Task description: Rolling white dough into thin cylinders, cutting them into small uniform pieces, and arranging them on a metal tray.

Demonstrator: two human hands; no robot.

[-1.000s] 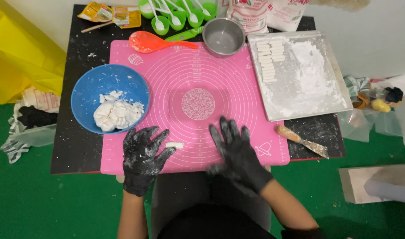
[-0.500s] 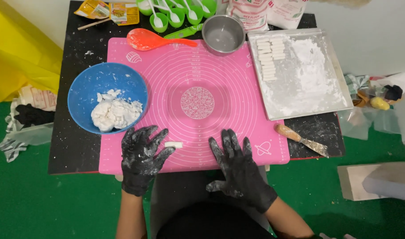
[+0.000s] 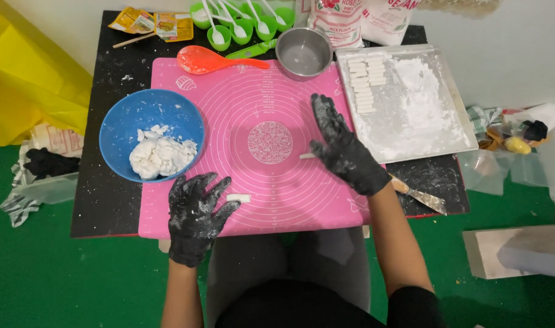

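Note:
My left hand [image 3: 195, 214], in a floury black glove, lies flat with fingers spread on the near edge of the pink silicone mat [image 3: 265, 91]. A short white dough stick [image 3: 238, 197] lies just off its fingertips. My right hand [image 3: 343, 149], also gloved, is over the mat's right side beside the metal tray [image 3: 456, 106]. It pinches a second dough stick [image 3: 306, 156], whose end pokes out by the thumb. A row of dough sticks [image 3: 365, 85] lies in the tray's floured left part. A blue bowl [image 3: 122, 127] holds a lump of dough [image 3: 161, 158].
At the back of the black table are a steel bowl [image 3: 303, 53], an orange spoon [image 3: 207, 61], green cups with white spoons [image 3: 241, 21] and flour bags [image 3: 356, 18]. A scraper [image 3: 422, 195] lies by my right wrist. Yellow plastic [image 3: 22, 79] and clutter flank the table.
My right hand has lifted from the mat's near edge and moved away and to the right, toward the tray, now holding a dough stick. My left hand has stayed put.

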